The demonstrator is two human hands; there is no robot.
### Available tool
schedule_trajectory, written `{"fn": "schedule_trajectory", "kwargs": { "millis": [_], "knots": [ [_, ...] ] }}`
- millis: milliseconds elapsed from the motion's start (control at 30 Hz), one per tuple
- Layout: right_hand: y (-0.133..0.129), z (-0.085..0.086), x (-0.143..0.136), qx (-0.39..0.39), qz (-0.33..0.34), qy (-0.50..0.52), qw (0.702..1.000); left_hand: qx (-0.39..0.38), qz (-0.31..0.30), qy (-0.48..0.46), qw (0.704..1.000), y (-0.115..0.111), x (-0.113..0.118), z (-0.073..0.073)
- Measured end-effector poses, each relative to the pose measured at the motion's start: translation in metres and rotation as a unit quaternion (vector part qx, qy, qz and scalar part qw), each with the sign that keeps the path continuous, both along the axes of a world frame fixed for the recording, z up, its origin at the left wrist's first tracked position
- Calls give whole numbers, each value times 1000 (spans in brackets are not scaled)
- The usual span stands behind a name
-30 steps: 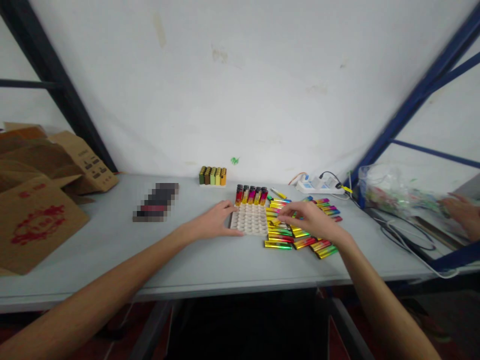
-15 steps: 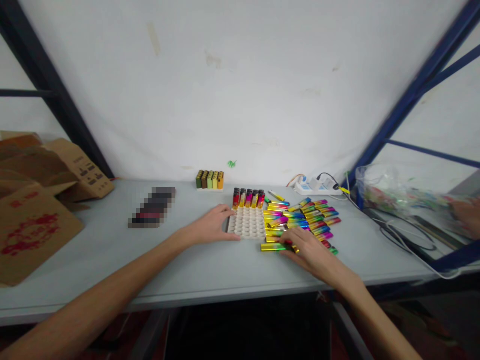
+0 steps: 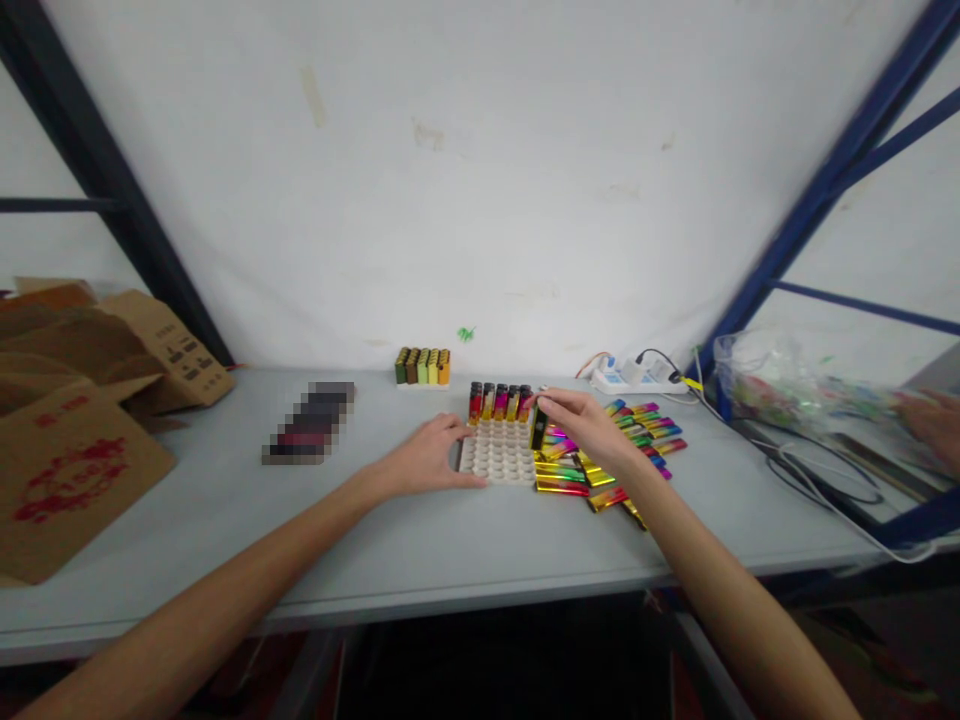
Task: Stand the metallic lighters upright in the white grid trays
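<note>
A white tray with rows of round holes lies on the table, a row of upright lighters standing along its far side. My left hand grips the tray's left side, its thumb at the near corner and its fingers at the far one. Pinched near its top in my right hand is a dark lighter, held about upright beside the tray's right edge. Below and beyond that hand spreads a pile of shiny multicoloured lighters, partly hidden by my hand and forearm.
Near the wall stands a block of green, brown and yellow lighters. Cardboard boxes and a blurred-out dark object are at left. A power strip, cables and another person's hand are at right.
My right hand has lifted a lighter from the pile's near edge and moved up and left to the tray's far right side, turning it upright. My left hand stays at the tray.
</note>
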State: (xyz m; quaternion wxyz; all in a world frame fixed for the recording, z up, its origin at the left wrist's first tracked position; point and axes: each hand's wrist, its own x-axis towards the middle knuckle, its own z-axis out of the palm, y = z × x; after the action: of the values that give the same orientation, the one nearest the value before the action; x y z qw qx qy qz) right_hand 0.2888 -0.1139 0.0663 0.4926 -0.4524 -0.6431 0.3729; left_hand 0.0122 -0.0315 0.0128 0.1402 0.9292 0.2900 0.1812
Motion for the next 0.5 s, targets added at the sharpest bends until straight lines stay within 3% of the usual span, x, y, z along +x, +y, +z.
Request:
{"fn": "schedule_trajectory", "kwargs": {
  "millis": [233,333,500],
  "knots": [
    [35,1,-46,-52,131,182,973,7,-11,2,1000,1,0,-1],
    [35,-7,-56,-15,83,138,987,12,-9,5,1000,-1,-1,2],
    [31,-24,-65,44,-56,-49,996,30,-17,21,999,-2,-1,5]
  ]
}}
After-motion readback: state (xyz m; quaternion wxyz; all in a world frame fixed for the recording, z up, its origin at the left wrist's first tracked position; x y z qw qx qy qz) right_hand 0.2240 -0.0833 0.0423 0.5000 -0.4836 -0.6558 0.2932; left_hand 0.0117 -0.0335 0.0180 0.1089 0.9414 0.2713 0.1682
